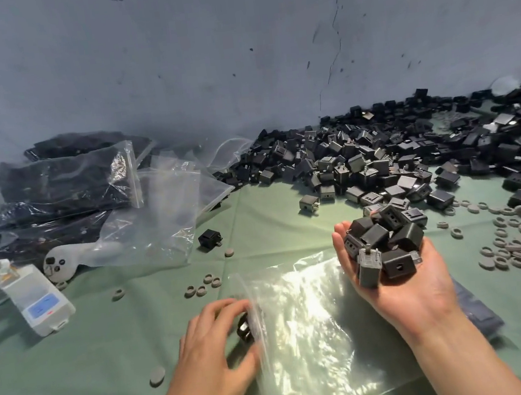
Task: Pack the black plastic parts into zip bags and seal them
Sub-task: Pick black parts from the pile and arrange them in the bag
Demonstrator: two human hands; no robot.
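1. My right hand (401, 275) is raised palm up over the green surface (109, 360), wrist straight, forearm coming in from the lower right.
2. Its fingers (374, 215) and thumb cup round a heap of black parts (384, 245), stacked high on the palm.
3. My left hand (210, 342) lies palm down, low at the left edge of a clear zip bag (316, 327), which lies flat on the surface between my two forearms.
4. The left fingers and thumb curl round a single part (245, 329) right at the bag's edge. That spot is blurred, and I cannot tell whether they also pinch the plastic.
5. A big pile (410, 154) of the same parts runs along the wall, beyond my right hand.
6. Filled bags (63, 187) and empty bags (163, 214) lie at the far left.
7. Grey rings (512, 250) are scattered on the right, and a white device (37, 297) sits on the left.
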